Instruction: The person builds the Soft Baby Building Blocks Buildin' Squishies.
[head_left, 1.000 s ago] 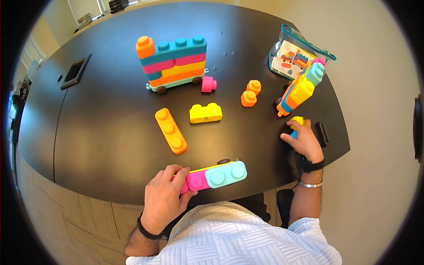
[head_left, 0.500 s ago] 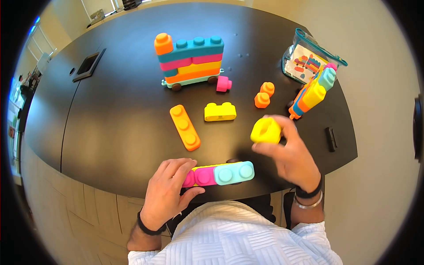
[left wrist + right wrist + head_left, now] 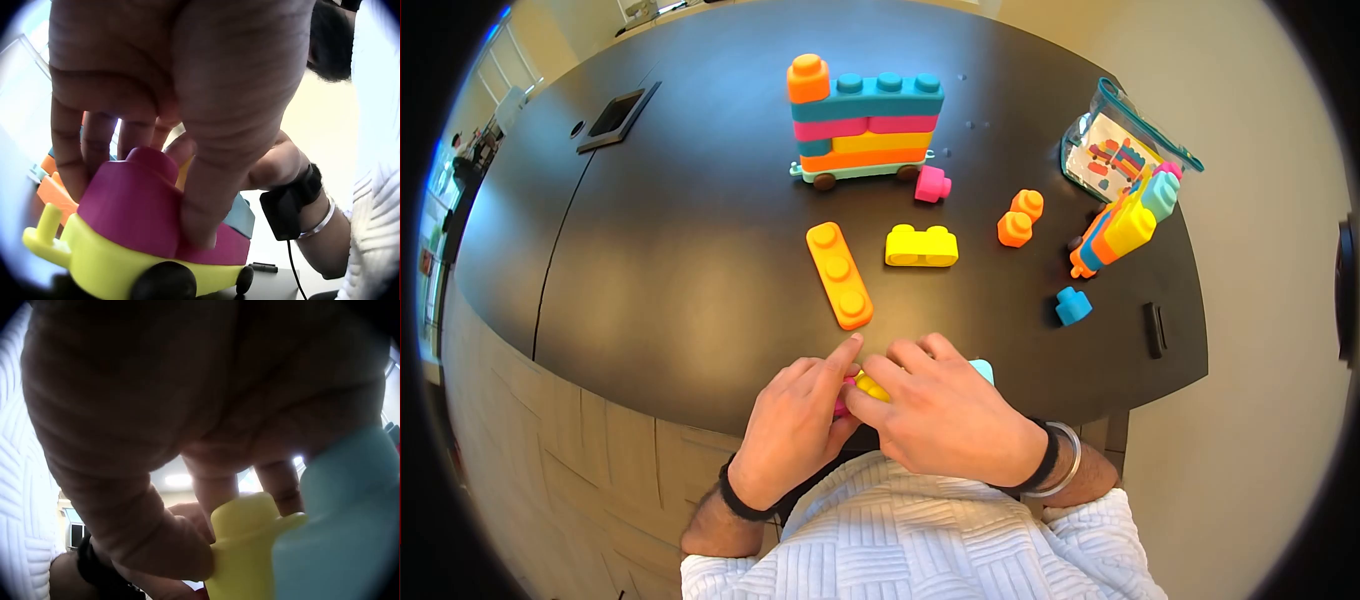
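At the near table edge, my left hand (image 3: 795, 425) grips a small wheeled car, thumb on one side and fingers on the other. Its yellow base (image 3: 94, 256) has dark wheels and a hook at the end. Magenta blocks (image 3: 134, 209) sit on that base, and a light blue block (image 3: 350, 519) is beside them. My right hand (image 3: 945, 415) pinches a yellow block (image 3: 244, 550) over the car, right next to the light blue block. Most of the car is hidden under both hands in the head view.
Ahead lie a long orange block (image 3: 837, 270), a yellow arched block (image 3: 921, 247) and two small orange blocks (image 3: 1015, 230). A tall wheeled block wagon (image 3: 870, 125) stands behind, with a pink block (image 3: 932, 184). To the right are a blue block (image 3: 1073, 306), another built car (image 3: 1115, 230) and a clear bag (image 3: 1100, 165).
My right hand has carried the yellow block from the right side of the table to the car. The blue block stays behind on the right. My left hand keeps its grip on the car.
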The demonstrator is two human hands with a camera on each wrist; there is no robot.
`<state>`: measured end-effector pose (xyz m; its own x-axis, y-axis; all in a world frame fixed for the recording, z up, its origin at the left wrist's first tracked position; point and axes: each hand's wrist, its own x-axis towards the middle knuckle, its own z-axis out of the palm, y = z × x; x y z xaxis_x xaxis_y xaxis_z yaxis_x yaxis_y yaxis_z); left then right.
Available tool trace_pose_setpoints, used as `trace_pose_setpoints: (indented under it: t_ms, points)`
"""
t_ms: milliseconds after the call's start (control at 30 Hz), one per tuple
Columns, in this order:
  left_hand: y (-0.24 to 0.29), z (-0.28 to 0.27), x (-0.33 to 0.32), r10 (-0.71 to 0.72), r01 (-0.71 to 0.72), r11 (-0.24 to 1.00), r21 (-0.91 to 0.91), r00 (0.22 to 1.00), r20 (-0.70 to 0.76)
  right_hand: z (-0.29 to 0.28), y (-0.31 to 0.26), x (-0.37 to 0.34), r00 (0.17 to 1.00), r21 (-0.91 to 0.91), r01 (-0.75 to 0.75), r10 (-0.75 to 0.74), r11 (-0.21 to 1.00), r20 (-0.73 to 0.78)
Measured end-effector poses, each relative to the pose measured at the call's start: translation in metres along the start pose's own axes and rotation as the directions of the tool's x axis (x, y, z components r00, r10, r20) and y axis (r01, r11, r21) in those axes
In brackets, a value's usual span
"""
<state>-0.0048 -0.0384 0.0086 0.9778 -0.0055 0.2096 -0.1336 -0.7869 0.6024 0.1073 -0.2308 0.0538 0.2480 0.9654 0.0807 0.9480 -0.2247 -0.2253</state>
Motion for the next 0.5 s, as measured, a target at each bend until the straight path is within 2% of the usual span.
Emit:
trace_pose_setpoints:
  t_ms: [133,267,333,367,400,433,467,500]
  points:
    - [-0.003,-0.003,-0.001,-0.027,0.027,1.000,-0.016,1.000,0.011,0.007,-0.005,0.002,0.997,-0.041,-0.040,0.043,0.998,0.061]
    - [-0.003,-0.004,-0.001,-0.084,0.084,0.996,-0.008,0.995,0.044,0.009,0.007,-0.004,0.998,-0.114,0.015,-0.008,0.993,0.065]
    - [-0.002,-0.003,0.000,-0.074,0.075,0.997,-0.017,0.997,0.036,-0.010,0.029,-0.008,0.993,0.152,0.115,-0.115,0.982,-0.008]
    - [-0.002,-0.003,-0.001,-0.067,0.068,0.997,-0.021,0.997,0.030,-0.026,0.041,-0.007,0.996,0.239,0.054,-0.068,0.970,0.051]
    - [-0.002,-0.003,-0.001,-0.074,0.075,0.997,-0.024,0.997,0.020,-0.040,0.051,-0.006,1.000,0.246,0.019,-0.020,0.969,-0.001]
    - [-0.003,-0.004,-0.002,-0.094,0.095,0.995,-0.018,0.995,0.039,-0.046,0.070,-0.004,0.992,0.191,0.040,-0.017,0.981,-0.122]
    - [-0.003,-0.005,-0.002,-0.112,0.113,0.994,-0.010,0.992,0.059,-0.047,0.085,-0.005,0.969,0.070,-0.052,0.067,0.996,-0.237]
    - [-0.004,-0.005,-0.003,-0.114,0.114,0.993,-0.011,0.992,0.051,-0.053,0.103,-0.001,0.949,0.055,-0.195,0.203,0.979,-0.240]
